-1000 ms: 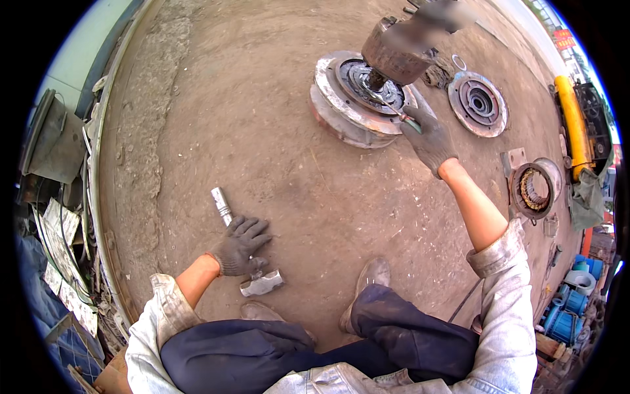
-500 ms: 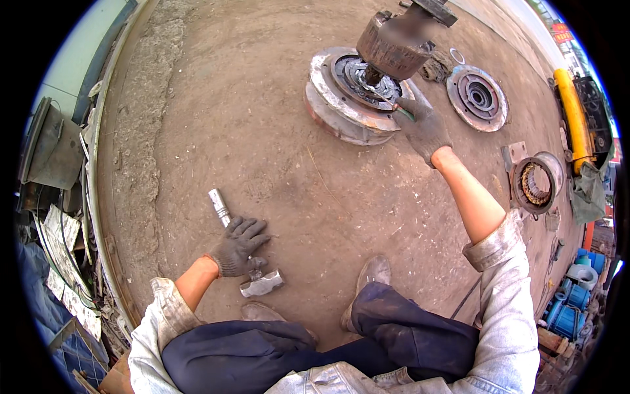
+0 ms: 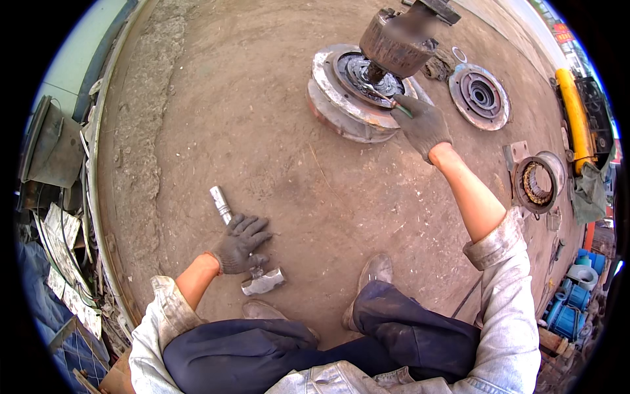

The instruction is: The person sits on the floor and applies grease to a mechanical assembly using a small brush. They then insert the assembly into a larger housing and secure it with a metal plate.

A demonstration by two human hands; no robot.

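Lying just ahead of the left shoe (image 3: 264,310), the hammer (image 3: 264,281) has its head toward the person and its handle running away beneath the left hand (image 3: 241,244). That gloved hand lies over the handle with its fingers stretched out and a little apart; whether the thumb clamps the handle I cannot tell. If weight leans on it, the round handle could roll under the palm and upset the balance.

Farther out, the right hand (image 3: 423,128), gloved too, has its fingers closed on the green handle of a slim tool (image 3: 402,109). The tool's shank points into the dark, greasy-looking hub (image 3: 359,72) of the wheel (image 3: 348,125), which lies flat on the ground. Grease there could make the tip skid, driving the knuckles against the wheel's rim.

Above the hub stands a shaft (image 3: 376,73), with a heavy, rusty cylinder (image 3: 394,52) over it, close to the right hand. What steadies the cylinder is not clear; were it loose, a hard pry might tip it toward the fingers.

Beyond the wheel, to the right, a flanged disc (image 3: 480,98) lies on the ground, well apart from both hands.
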